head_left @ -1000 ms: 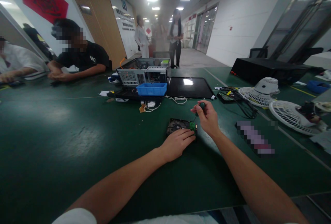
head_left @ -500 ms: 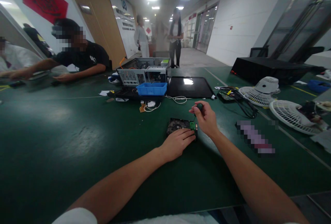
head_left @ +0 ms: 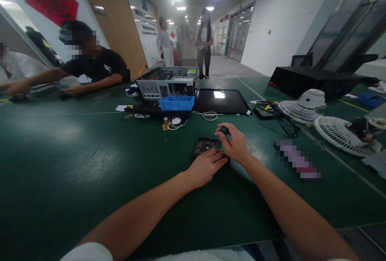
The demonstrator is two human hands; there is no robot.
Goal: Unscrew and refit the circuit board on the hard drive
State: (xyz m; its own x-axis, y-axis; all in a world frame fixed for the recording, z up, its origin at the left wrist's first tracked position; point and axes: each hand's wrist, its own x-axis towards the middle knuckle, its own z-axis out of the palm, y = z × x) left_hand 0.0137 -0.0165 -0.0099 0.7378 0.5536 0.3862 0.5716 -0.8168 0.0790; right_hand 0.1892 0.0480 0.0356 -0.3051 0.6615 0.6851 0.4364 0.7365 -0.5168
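So your left hand (head_left: 207,167) is lying flat on the near edge of the hard drive (head_left: 206,145), fingers stretched out and pressing down on it, not curled around anything. The drive sits on the green table (head_left: 90,152) right in front of you, about dead center, with its shiny platter side showing and a bit of green circuit board at its right end.

Your right hand (head_left: 235,145) is closed around a small screwdriver (head_left: 224,130). You can see the dark round knob of the handle poking out between thumb and fingers, and the hand is just above the drive's right end. The tip is hidden behind the hand, so I can't tell exactly where it lands.

Farther back there's a blue bin (head_left: 177,103) in front of an open computer case (head_left: 167,82), and a black panel (head_left: 221,101) lies flat beside them. Two white fan grilles (head_left: 337,132) are off to your right. A person in a black shirt (head_left: 96,68) leans on the table at the far left.
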